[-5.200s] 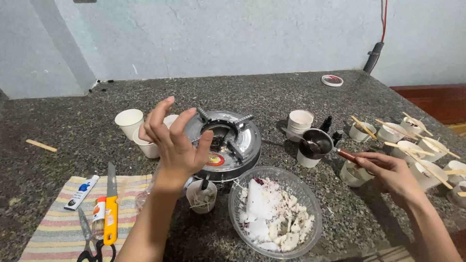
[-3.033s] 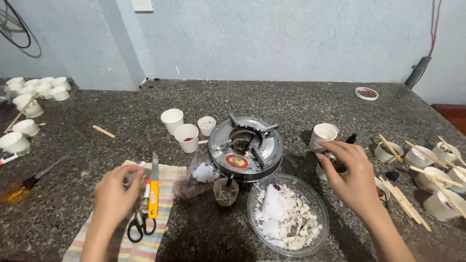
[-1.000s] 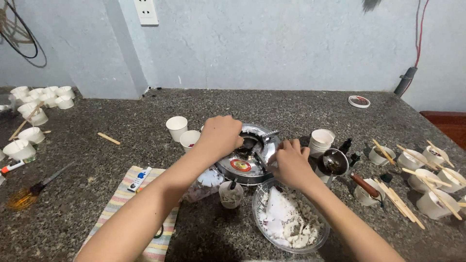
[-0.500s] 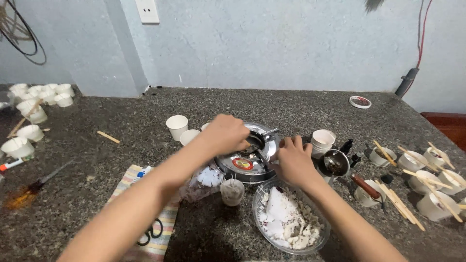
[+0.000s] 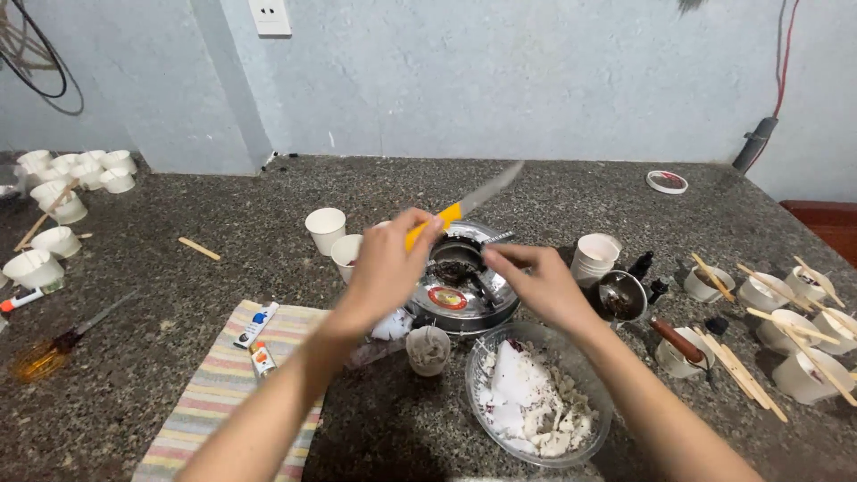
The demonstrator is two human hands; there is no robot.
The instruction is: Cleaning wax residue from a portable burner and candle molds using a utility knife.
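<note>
My left hand (image 5: pixel 386 263) grips a knife (image 5: pixel 464 206) by its yellow handle, the blade raised and pointing up to the right over a round metal burner (image 5: pixel 460 284). My right hand (image 5: pixel 534 282) hovers at the burner's right edge, fingers pinched near its centre; whether they hold anything is unclear. A clear bowl (image 5: pixel 539 394) of white wax chunks sits just in front of the burner, with a small cup of wicks (image 5: pixel 428 349) to its left.
White paper cups (image 5: pixel 325 230) stand left of the burner, more cups with wooden sticks (image 5: pixel 786 330) at the right. A small ladle (image 5: pixel 622 296) rests on a cup. A striped cloth (image 5: pixel 219 384) holds tubes. Further cups (image 5: pixel 54 192) sit far left.
The left hand has lifted the yellow-handled knife up from the burner's centre, blade now in the air. The right hand moved from the burner's rim towards its middle.
</note>
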